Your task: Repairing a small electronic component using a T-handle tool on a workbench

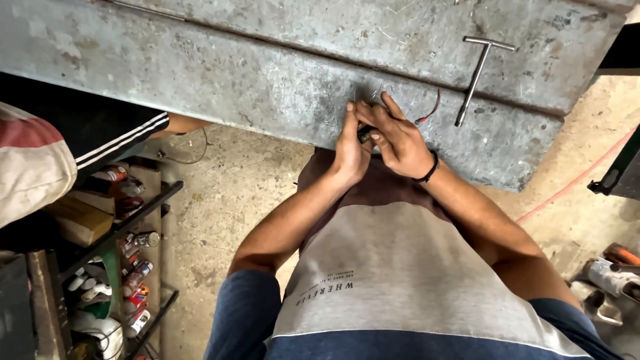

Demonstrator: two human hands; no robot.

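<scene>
Scuffed grey metal, a long worn tabletop [200,73], fills the upper part of the view and carries everything that matters at this moment, with a person standing close against its near edge on a stained concrete floor [227,193]. To the person's left a dark shelf rack [143,207] holds cans and small bottles, and another person's striped sleeve [127,137] reaches in near the tabletop's edge. A steel T-handle wrench [479,79] lies idle on the tabletop, well apart from the work on the right side. Both hands meet at the near edge: the left hand [350,150] is clenched around a small dark part [364,133], steadying it against the metal, while the right hand [397,137], a black band at its wrist, pinches the same part from the other side with its fingertips [375,135]. A thin red wire [430,112] curls on the tabletop just beside the right hand; whether it joins the part cannot be told. The part is mostly hidden between the fingers. Judging from the pose, the work would go best with the left grip held firm and braced on the edge, the right fingers making small, controlled moves, and the wire kept slack and out of the pinch.
</scene>
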